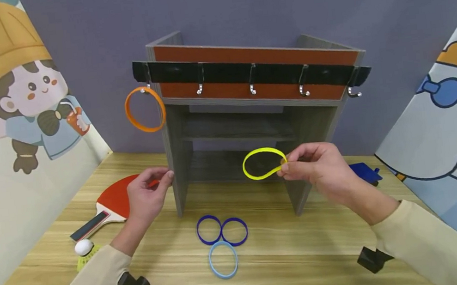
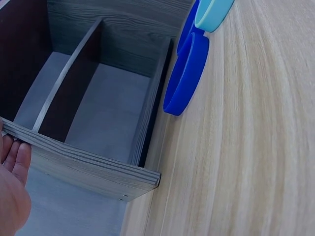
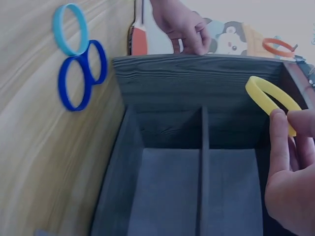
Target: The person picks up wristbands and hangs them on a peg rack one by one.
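Observation:
My right hand (image 1: 325,169) pinches a yellow wristband (image 1: 263,150) between thumb and fingertips, below the hooks and in front of the shelf's lower opening. In the right wrist view the yellow wristband (image 3: 261,96) appears close up. My left hand (image 1: 150,192) touches the front edge of the left side panel (image 1: 177,166) of the grey wooden shelf; its fingertips lie at the panel's outer side in the left wrist view. An orange wristband (image 1: 127,107) hangs from the leftmost hook of the black hook rail (image 1: 225,69). The rail's other hooks carry no band.
Two dark blue wristbands (image 1: 221,232) and a light blue wristband (image 1: 236,258) lie on the wooden table (image 1: 291,261) before the shelf. Left of it are a red table tennis bat (image 1: 113,196) and a shuttlecock (image 1: 85,248). A blue object (image 1: 364,172) lies at the right.

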Demonstrator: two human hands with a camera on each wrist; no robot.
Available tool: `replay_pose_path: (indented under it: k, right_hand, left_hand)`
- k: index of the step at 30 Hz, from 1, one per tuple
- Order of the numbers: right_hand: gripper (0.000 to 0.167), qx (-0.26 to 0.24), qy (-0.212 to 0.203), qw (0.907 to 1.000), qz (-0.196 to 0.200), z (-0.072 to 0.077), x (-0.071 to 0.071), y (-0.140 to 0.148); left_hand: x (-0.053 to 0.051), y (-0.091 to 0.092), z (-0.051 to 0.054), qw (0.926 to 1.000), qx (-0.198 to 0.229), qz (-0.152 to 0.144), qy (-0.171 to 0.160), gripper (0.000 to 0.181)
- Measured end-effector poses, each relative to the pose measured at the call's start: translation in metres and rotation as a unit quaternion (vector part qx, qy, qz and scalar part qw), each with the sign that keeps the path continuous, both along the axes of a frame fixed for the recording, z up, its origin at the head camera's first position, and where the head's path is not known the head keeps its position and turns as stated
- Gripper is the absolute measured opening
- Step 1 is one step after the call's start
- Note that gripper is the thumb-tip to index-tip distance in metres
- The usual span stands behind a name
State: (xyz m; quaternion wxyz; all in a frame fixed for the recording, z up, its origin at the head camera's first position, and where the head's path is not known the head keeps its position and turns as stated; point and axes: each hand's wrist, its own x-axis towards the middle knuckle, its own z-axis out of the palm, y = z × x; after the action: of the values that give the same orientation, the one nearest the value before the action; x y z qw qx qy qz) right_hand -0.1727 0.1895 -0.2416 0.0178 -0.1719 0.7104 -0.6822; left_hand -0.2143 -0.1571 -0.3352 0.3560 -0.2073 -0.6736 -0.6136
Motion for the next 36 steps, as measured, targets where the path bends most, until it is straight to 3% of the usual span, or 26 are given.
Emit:
replay_pose_path:
  k: [7,15,23,36]
  right_hand:
    - [0.013,-0.065,0.024,0.9975,0.011,0.008,-0.008,-0.025]
    - [0.013,-0.169,0.039,0.9845,0.029,0.022,-0.012,-0.064]
    - [0.012,-0.208,0.07,0.9747,0.044,0.038,-0.021,-0.083]
    - [0.016,-0.252,0.078,0.9623,0.067,0.047,-0.032,-0.101]
  left_hand:
    - [0.003,0.0,0.002,1.0,-0.005,0.003,-0.002,0.008]
    - [0.002,0.0,0.001,1.0,-0.006,0.001,-0.008,0.009]
    - [0.0,0.0,0.0,1.0,-0.003,-0.003,-0.004,0.008]
    - [0.001,0.0,0.001,0.9999,0.005,-0.009,-0.008,0.009]
